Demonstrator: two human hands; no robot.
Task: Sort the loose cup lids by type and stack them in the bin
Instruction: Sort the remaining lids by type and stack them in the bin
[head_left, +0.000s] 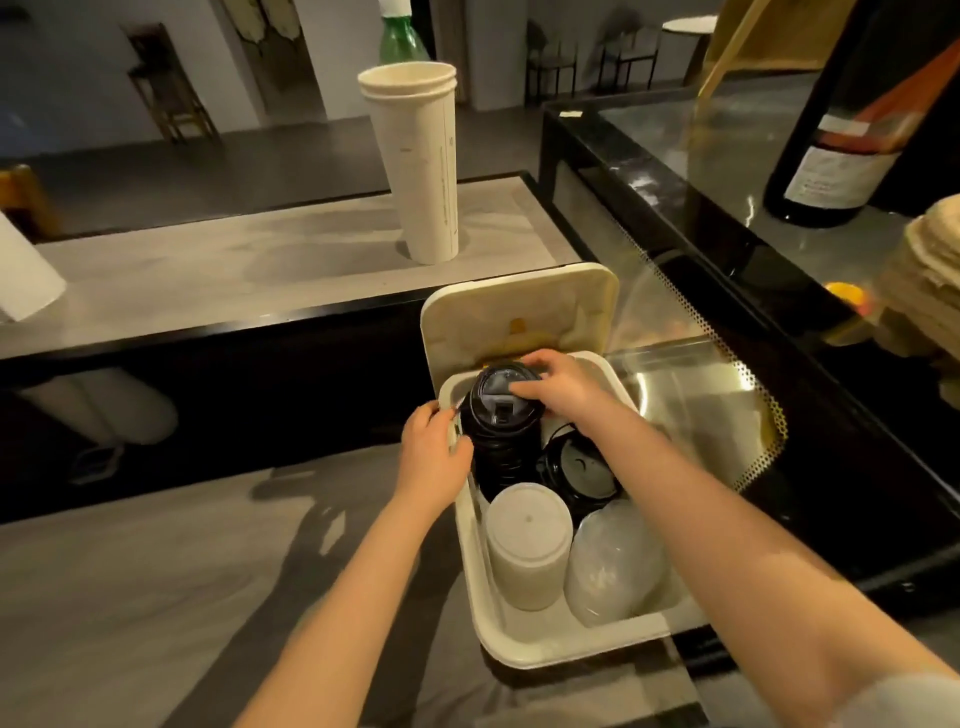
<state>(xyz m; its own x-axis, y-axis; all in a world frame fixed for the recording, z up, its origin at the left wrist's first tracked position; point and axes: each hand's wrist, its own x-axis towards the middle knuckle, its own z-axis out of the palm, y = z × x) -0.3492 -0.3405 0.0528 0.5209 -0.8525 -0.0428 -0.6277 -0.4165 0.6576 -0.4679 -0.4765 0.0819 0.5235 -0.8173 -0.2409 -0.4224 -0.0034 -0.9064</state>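
A cream bin stands on the grey counter, its hinged lid raised at the far end. Inside, a tall stack of black cup lids fills the far left corner. My right hand holds the top black lid from the right, fingers curled over its rim. My left hand grips the bin's left wall beside that stack. A second, lower pile of black lids lies to the right. A stack of white flat lids and a bagged stack of clear dome lids fill the near end.
A tall stack of white paper cups stands on the raised ledge beyond the bin. To the right is a glass display case bearing a dark wine bottle and a pile of brown paper.
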